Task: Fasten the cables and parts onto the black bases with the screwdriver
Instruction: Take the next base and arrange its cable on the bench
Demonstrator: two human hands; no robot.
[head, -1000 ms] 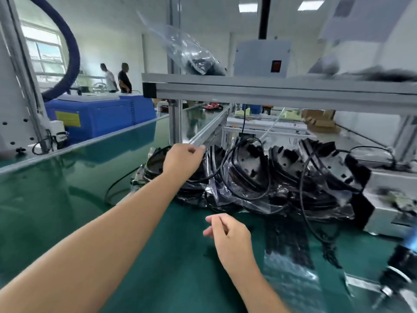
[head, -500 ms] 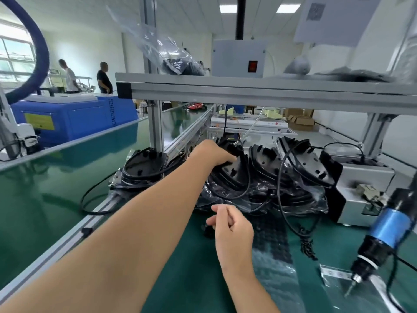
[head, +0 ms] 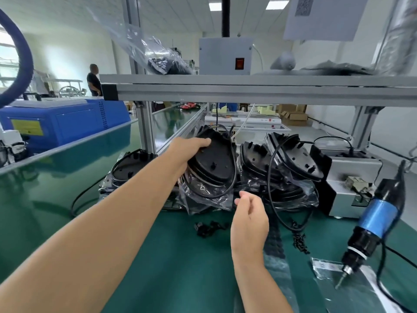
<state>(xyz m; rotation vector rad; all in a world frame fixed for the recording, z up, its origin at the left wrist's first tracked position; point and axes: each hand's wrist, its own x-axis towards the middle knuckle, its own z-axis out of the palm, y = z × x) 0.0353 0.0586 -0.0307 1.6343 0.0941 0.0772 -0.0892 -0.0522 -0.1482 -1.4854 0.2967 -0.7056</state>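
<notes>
A big bright workroom holds a green desk [head: 158,267] with a grey metal shelf [head: 259,86] over its far edge. Under the shelf, along the far side of the desk, black bases [head: 291,159] lean in rows inside clear plastic bags, with black cables [head: 270,177] looped around them. The left hand [head: 191,145] reaches out and grips the top edge of one black base [head: 214,161], with the fingers curled over it. This base is tilted up at the front of the middle stack. The right hand [head: 249,218] hangs just above the desk, near the bags. Its fingers are loosely curled and hold nothing. Small black parts [head: 208,228] lie on the desk just left of that hand. A blue and black screwdriver [head: 372,224] hangs tip down near the right edge of the desk, over a clear bag. A blue machine [head: 67,123] stands far off to the left.
</notes>
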